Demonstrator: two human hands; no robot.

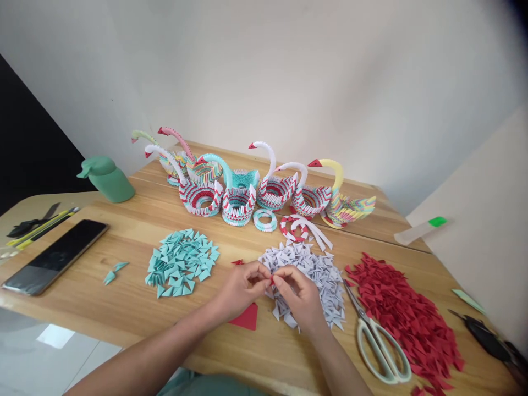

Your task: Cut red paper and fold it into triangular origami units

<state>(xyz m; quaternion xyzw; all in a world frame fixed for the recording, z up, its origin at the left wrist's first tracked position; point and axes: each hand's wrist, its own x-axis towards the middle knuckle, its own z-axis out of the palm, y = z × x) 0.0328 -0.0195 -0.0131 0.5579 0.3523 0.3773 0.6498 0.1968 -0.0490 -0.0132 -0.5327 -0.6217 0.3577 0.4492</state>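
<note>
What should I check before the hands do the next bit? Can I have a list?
1. Red piece between the fingertips of the left hand and right hand: ok.
2. Red piece's folds neat: cannot tell, fingers hide most of it.
3. Right hand clear of the white pile: not ok, it's in front of the pile and hides part of it.
4. Scissors apart from both hands: ok.
5. Swans standing upright: ok.
</note>
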